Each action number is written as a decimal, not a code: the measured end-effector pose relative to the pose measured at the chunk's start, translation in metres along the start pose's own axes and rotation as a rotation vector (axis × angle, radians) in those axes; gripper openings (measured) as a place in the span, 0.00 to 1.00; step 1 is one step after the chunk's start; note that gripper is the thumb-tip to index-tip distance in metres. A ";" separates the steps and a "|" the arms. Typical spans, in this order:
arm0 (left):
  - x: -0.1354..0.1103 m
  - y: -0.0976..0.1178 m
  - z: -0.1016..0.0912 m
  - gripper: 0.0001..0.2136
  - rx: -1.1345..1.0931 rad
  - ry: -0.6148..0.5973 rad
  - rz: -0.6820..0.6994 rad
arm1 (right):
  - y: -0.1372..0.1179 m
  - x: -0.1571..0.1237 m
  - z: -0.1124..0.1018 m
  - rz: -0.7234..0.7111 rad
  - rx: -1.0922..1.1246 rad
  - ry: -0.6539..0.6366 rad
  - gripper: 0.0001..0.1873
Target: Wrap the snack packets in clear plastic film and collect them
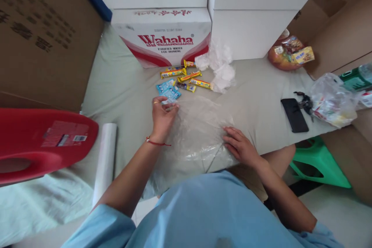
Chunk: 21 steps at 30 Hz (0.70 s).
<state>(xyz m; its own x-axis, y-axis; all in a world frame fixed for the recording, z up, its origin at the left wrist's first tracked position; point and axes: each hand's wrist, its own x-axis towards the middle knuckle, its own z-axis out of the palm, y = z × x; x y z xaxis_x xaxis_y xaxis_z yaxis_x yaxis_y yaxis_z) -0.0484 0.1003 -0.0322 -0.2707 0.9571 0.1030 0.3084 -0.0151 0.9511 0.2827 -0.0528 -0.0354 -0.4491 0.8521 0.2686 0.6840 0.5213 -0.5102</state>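
Note:
A thin clear plastic bag (200, 124) lies spread flat on the covered surface in front of me. At its upper left corner my left hand (164, 114) is closed, thumb and forefinger pinching the film. My right hand (240, 145) rests on the bag's right side with its fingers stretched out. Just beyond my left hand are blue sachets (170, 91). Several yellow-wrapped snack bars (188, 76) lie behind them in a loose pile. Crumpled white translucent plastic (222, 68) sits to the right of the bars.
A white Wahaha carton (171, 38) stands at the back. On the left are a red plastic container (49, 139) and a white roll (105, 159). To the right lie a black phone (294, 115), keys (305, 102) and a filled plastic bag (331, 100), above a green stool (322, 162).

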 end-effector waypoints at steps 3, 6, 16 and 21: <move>-0.018 0.006 -0.016 0.23 0.258 0.196 0.192 | -0.001 0.007 -0.003 0.034 -0.018 0.096 0.19; -0.045 0.018 -0.021 0.12 0.477 0.114 0.508 | -0.010 0.018 -0.001 0.047 -0.001 0.169 0.22; -0.065 0.011 -0.001 0.27 0.936 -0.467 0.326 | -0.001 0.003 0.006 0.259 -0.117 0.049 0.22; -0.060 0.013 -0.006 0.27 0.927 -0.521 0.331 | 0.014 0.045 -0.027 0.313 -0.188 0.212 0.17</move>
<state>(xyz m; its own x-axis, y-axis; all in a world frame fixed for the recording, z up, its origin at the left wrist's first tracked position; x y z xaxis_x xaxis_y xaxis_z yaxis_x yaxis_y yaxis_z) -0.0336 0.0413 -0.0246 0.3001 0.9534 -0.0305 0.9151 -0.2787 0.2915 0.2873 -0.0058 -0.0081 -0.0882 0.9508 0.2969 0.8704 0.2185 -0.4412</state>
